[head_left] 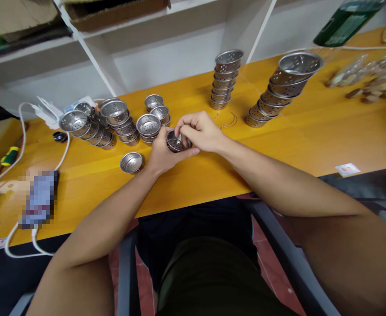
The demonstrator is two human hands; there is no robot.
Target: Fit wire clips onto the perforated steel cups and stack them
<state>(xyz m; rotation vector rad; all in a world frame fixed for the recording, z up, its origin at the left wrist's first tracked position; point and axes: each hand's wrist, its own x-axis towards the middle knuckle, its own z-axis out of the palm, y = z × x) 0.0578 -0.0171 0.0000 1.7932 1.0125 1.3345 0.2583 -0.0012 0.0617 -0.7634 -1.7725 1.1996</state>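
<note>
Clasping a metal cup is the left hand; right hand curls over it, grip unclear.

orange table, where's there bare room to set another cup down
The widest patch lies between the right-hand stack and the sticker. A smaller one lies between the pixelated device and left forearm. It's crowded beyond the left hand, where cups cluster, and at far right, around the bags.
</note>
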